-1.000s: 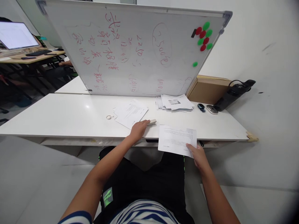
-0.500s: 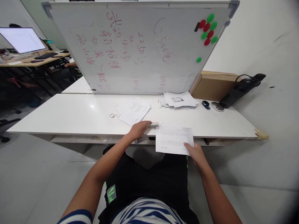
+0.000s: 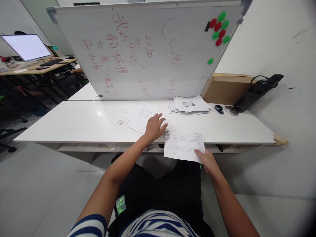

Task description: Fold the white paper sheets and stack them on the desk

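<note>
The front sheet (image 3: 181, 147) is white with lines of dark print. The desk (image 3: 74, 121) is plain white, the whiteboard (image 3: 195, 39) white with red writing (image 3: 119, 24) and grey corners (image 3: 51, 14). Magnets (image 3: 222, 33) are red or green. The box (image 3: 229, 89) is brown, the bottle (image 3: 259, 90) black. Navy and white stripes cover the shirt (image 3: 158, 227); the black trousers (image 3: 160, 194) carry a grey patch (image 3: 120, 204) marked bright green.

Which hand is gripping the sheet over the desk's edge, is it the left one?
No, the right hand grips the sheet near a corner, thumb on top, while the left hand is open.
</note>
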### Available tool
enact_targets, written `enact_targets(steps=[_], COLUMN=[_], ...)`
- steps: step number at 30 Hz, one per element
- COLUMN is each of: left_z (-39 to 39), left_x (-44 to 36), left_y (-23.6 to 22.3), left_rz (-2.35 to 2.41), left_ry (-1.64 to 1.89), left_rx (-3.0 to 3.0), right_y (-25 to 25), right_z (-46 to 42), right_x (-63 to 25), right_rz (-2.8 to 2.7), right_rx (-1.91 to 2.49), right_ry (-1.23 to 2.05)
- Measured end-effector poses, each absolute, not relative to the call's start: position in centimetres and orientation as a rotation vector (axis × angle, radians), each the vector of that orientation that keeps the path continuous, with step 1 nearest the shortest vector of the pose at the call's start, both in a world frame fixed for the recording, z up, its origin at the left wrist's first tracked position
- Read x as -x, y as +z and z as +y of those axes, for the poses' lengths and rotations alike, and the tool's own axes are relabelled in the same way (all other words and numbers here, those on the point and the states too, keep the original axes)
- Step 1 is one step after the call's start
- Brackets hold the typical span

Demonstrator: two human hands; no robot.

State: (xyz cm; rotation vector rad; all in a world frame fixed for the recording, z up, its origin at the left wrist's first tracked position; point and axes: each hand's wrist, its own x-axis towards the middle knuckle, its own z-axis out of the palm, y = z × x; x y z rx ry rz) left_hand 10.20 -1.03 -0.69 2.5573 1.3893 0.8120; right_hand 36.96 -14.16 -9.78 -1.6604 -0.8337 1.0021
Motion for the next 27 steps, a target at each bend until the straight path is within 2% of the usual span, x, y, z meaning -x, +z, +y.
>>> enact_targets(steps=[8,27], left_z=[3.2,3.8], left_x=[-15.0,-15.5], left_y=[-1.8,-3.9], left_rz=[1.608,1.651], left_ry=[0.790,0.653], left_rx=[-2.581,-2.540], right_y=[-9.1,-9.4], right_z=[-14.3,-13.7], right_x=[-36.8,-37.3], right_rz=[-0.818,-0.823], right_rx=[1.711,1.716], right_ry=[1.032,1.064])
